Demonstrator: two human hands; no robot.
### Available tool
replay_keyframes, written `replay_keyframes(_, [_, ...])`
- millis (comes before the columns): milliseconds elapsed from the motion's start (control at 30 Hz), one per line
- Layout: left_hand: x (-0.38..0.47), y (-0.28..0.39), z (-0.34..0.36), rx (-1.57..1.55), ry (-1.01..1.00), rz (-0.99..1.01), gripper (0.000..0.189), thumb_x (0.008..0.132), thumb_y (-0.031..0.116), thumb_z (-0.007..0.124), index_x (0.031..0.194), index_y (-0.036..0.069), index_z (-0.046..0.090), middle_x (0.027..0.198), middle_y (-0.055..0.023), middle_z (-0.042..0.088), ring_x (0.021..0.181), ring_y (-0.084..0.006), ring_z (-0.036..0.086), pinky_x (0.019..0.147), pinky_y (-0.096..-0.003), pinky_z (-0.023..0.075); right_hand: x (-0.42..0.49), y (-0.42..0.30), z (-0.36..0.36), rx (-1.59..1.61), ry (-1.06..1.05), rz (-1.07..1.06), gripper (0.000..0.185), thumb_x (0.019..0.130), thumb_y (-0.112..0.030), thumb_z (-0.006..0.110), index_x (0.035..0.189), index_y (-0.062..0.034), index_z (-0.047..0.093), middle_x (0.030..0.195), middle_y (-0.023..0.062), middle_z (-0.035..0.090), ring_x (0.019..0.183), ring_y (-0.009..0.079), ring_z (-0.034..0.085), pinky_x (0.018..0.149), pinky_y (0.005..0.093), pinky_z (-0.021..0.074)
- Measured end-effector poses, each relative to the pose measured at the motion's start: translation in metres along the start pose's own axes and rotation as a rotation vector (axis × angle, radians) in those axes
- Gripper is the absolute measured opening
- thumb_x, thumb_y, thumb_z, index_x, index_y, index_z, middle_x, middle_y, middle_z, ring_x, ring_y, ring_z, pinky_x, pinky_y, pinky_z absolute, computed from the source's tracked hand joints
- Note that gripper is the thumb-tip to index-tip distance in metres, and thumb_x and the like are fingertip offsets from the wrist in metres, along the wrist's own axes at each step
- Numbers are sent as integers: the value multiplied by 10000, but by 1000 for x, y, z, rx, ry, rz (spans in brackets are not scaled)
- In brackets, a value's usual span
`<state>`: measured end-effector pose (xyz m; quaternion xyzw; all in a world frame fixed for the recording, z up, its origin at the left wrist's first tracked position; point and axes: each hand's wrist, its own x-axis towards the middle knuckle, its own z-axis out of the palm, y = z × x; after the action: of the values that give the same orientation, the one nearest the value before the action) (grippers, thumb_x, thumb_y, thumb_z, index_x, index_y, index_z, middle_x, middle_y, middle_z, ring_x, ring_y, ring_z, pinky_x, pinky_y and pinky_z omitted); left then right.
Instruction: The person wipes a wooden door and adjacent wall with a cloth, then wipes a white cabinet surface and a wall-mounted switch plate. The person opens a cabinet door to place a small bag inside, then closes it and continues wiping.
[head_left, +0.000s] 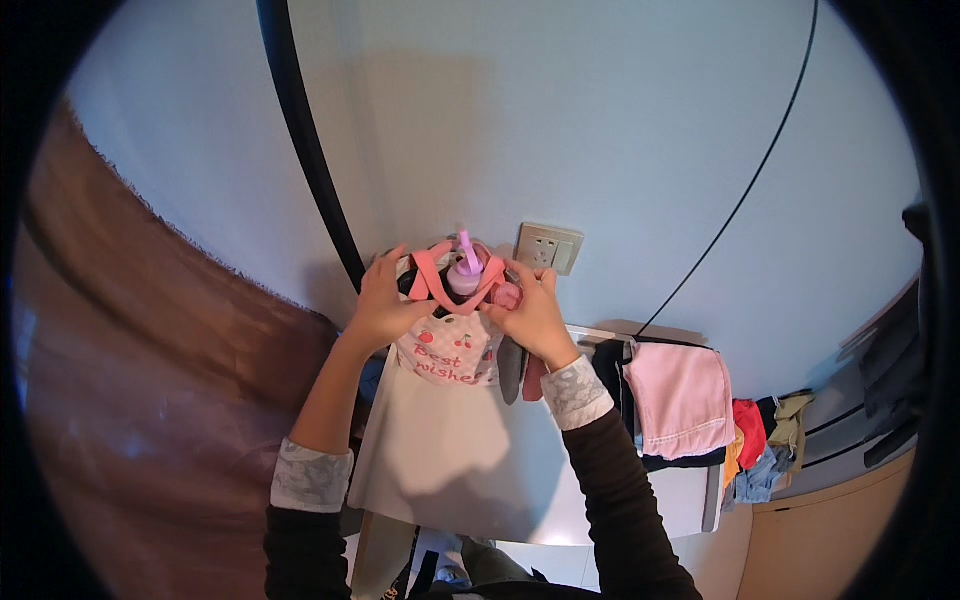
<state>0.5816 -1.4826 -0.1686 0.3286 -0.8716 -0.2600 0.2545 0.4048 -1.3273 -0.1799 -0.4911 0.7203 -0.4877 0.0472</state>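
Note:
A small white fabric tote bag with cherry prints, red lettering and pink handles stands upright at the back of a white tabletop, against the wall. Inside it, a bottle with a lilac lid and raised spout pokes up, with something dark beside it. My left hand grips the bag's left rim, thumb at the front. On the other side, my right hand holds the right rim, close to a fuzzy pink ball. Below that hand hang grey and dusky-pink flat pieces, partly hidden.
Folded clothes with a pink garment on top lie on the table at right. Beyond are more coloured clothes. A wall socket sits behind the bag. A brown curtain hangs at left; a black cable runs down the wall.

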Motion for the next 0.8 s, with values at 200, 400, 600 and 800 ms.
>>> replay_keyframes(200, [28,14,7,134,-67,-118,788,647,321,749,1311,71,408,1405,-167,362,1344,-368,261,1074,-457,258,26,5,-5,-43,-23,-20,480,641,-90,686,1069,18,497,986,209,510,948,341,530,831,390,457])
replay_keyframes(400, [27,20,26,120,101,-95,419,700,229,713,1008,56,489,1044,-166,594,1043,-356,546,847,-452,430,21,-12,6,75,40,152,554,661,-78,637,1158,6,408,764,181,602,708,368,609,661,415,490])
replay_keyframes(600, [7,15,32,69,228,134,292,766,123,656,980,56,470,803,-152,635,783,-363,631,693,-431,474,17,-13,9,94,76,79,463,681,-78,620,1115,31,502,766,197,608,707,361,614,657,409,491])
replay_keyframes(800, [-23,15,28,100,309,211,238,821,88,608,1054,50,574,872,-137,664,803,-340,634,712,-415,481,-7,-4,9,63,135,-33,262,713,-65,594,956,32,598,727,170,614,635,287,600,623,346,487])
